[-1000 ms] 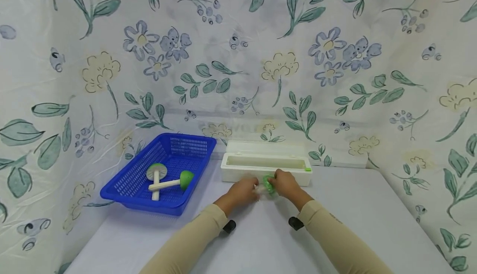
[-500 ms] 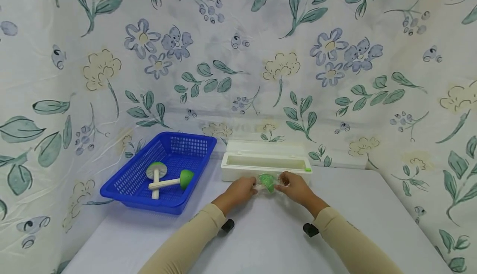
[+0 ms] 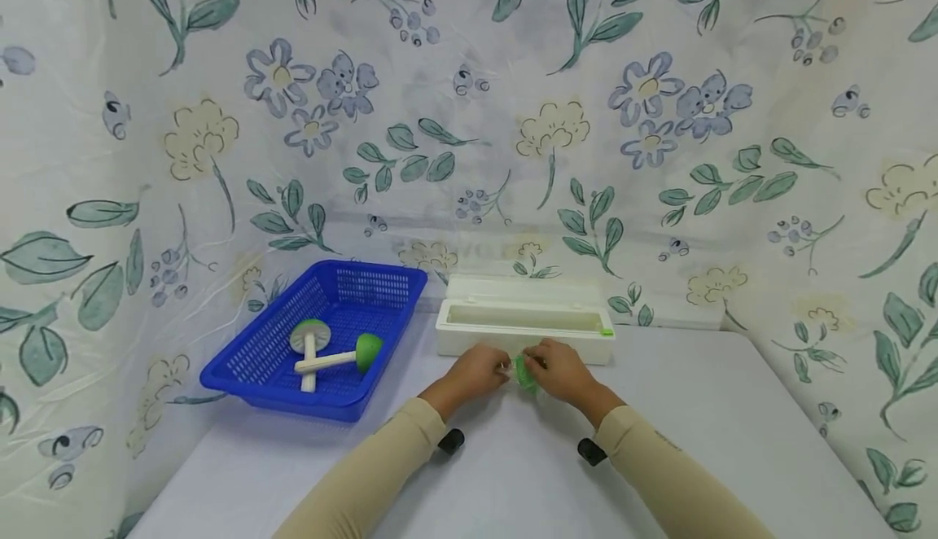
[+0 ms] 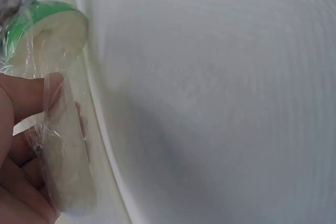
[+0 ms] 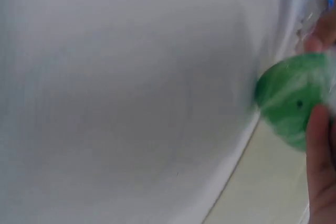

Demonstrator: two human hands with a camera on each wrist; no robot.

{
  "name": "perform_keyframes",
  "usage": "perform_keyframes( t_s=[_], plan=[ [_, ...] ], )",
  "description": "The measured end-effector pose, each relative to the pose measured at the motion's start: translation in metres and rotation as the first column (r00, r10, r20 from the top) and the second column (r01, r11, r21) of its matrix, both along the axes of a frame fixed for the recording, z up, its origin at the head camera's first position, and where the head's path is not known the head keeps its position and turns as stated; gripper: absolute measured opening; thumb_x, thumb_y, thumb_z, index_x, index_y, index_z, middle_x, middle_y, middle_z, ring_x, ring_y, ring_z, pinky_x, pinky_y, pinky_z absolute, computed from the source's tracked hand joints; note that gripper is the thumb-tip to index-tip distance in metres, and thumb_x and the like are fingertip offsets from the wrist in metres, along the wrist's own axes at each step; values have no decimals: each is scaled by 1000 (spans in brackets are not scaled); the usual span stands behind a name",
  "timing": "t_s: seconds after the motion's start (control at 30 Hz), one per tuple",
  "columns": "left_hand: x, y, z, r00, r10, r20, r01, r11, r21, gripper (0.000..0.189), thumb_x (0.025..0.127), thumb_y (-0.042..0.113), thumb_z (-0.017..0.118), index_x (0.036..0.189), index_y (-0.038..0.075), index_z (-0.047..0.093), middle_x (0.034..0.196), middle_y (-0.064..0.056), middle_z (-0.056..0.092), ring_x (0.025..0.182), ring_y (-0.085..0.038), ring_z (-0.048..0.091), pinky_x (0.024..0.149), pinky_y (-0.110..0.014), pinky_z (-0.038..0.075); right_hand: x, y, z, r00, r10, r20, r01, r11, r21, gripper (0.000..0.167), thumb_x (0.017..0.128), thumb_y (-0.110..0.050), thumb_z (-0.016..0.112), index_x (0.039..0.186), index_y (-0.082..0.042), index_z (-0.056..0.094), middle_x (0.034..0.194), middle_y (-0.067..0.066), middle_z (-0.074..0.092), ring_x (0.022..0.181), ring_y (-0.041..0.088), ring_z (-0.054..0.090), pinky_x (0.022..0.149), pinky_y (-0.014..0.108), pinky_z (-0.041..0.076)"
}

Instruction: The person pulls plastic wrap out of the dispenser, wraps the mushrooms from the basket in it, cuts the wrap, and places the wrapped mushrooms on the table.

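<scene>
A green-capped toy mushroom (image 3: pixel 523 374) wrapped in clear cling film is held between both hands, low in front of a long white box. My left hand (image 3: pixel 476 372) grips its pale stem (image 4: pixel 68 166) through the film, thumb on one side and fingers on the other. On the cap side, my right hand (image 3: pixel 563 370) holds the wrapped green cap (image 5: pixel 286 95), with a finger laid against it in the right wrist view. Loose film bunches around both ends. Most of the stem is hidden by the left hand in the head view.
Behind the hands stands the long white box (image 3: pixel 458 342), lid raised, with a green tab (image 3: pixel 607 332) at its right end. To the left, a blue basket (image 3: pixel 293 405) contains two unwrapped mushrooms, one with its underside showing (image 3: pixel 311 334), the other lying across it (image 3: pixel 369 352). A floral sheet hangs behind.
Half a second ago the right hand was farther right, stretching film beside the cap. Now it has come in to the left, over the cap. The left hand keeps hold of the stem.
</scene>
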State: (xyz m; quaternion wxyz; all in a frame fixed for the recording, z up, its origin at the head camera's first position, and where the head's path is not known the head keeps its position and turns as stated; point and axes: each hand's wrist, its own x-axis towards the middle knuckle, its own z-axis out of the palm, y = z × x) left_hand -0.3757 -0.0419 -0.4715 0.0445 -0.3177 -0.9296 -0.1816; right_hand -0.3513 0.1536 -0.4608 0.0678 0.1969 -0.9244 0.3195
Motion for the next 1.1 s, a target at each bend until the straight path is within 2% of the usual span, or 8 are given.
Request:
perform_keyframes(
  t_s=[0.07,0.17,0.23,0.43,0.6,0.8,0.97,1.1],
  plan=[
    [0,-3,-1,1000,-8,11,8,1000,3,17,84,12,73,101,7,73,97,-2,71,90,-18,66,79,-32,52,-1,5,0,993,43,111,-23,985,-173,27,101,-15,50,112,2,67,86,3,59,71,15,57,65,30,51],
    [0,-6,0,1000,-10,17,10,1000,17,16,85,10,72,101,7,72,96,-1,70,90,-18,65,79,-33,51,-2,12,1,960,127,248,-2,892,-453,24,100,-2,45,114,10,61,97,15,61,78,26,65,69,36,56],
    [1,-8,1,1000,-11,18,11,999,30,13,86,10,71,99,8,70,94,-1,69,87,-18,64,78,-33,51,-3,15,0,954,148,260,0,869,-494,21,97,3,50,113,10,61,101,17,63,82,28,67,71,37,57],
    [1,-9,2,998,-54,13,53,998,45,5,92,12,66,90,12,62,83,2,64,73,-13,57,68,-30,47,-2,21,-10,996,17,85,8,957,-291,20,84,-11,76,104,-11,74,110,1,65,94,19,61,76,35,52],
    [0,-10,4,996,-88,1,88,995,38,7,92,11,65,90,12,59,81,4,60,73,-12,55,68,-32,47,0,21,-16,996,75,44,-60,959,-276,28,83,-18,78,110,-16,70,127,6,53,117,27,51,85,42,51],
    [1,-11,8,991,-133,7,133,991,25,9,94,9,63,103,8,63,91,0,65,87,-17,62,79,-36,49,1,19,-17,984,177,26,-169,967,-189,46,76,-15,84,115,-21,60,134,5,49,123,24,46,90,40,49],
    [1,-12,10,983,-181,2,181,983,10,16,94,6,62,109,5,65,103,-4,68,99,-21,63,87,-35,49,2,16,-16,954,248,-171,-230,966,117,53,71,-21,88,113,-20,56,127,1,48,116,20,48,96,39,45],
    [2,-13,10,976,-219,8,218,976,24,20,94,5,62,113,4,66,107,-6,68,102,-22,63,90,-35,48,2,14,-17,907,301,-294,-241,944,225,55,70,-24,89,114,-14,58,124,3,51,112,21,51,92,37,48]
  ],
)
